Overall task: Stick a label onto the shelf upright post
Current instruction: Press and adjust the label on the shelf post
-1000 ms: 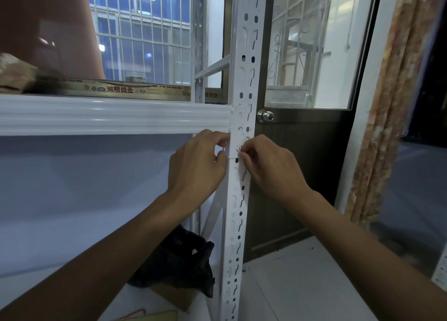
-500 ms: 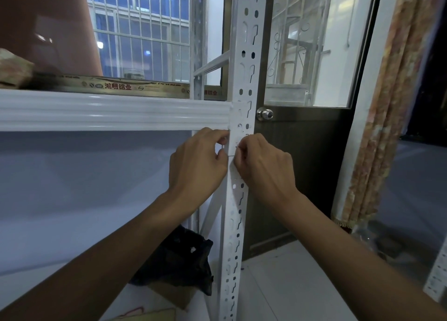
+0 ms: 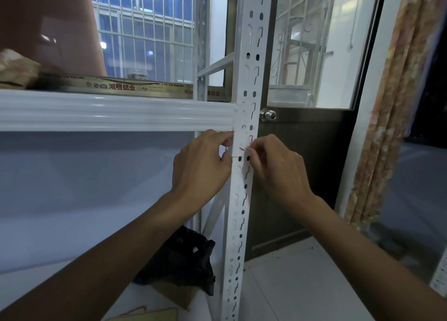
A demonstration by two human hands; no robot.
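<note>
One label [image 3: 240,149], white with a red mark, flat on the front of the one upright post [image 3: 242,200], just below the shelf beam [image 3: 116,110]. It sits between both grips: left hand [image 3: 203,166] pinching its left edge, right hand [image 3: 273,168] pinching its right edge, both clenched on it. Two hands, one label, one post. Versus half a second ago: right hand has shifted right, so the label face and red mark now show.
</note>
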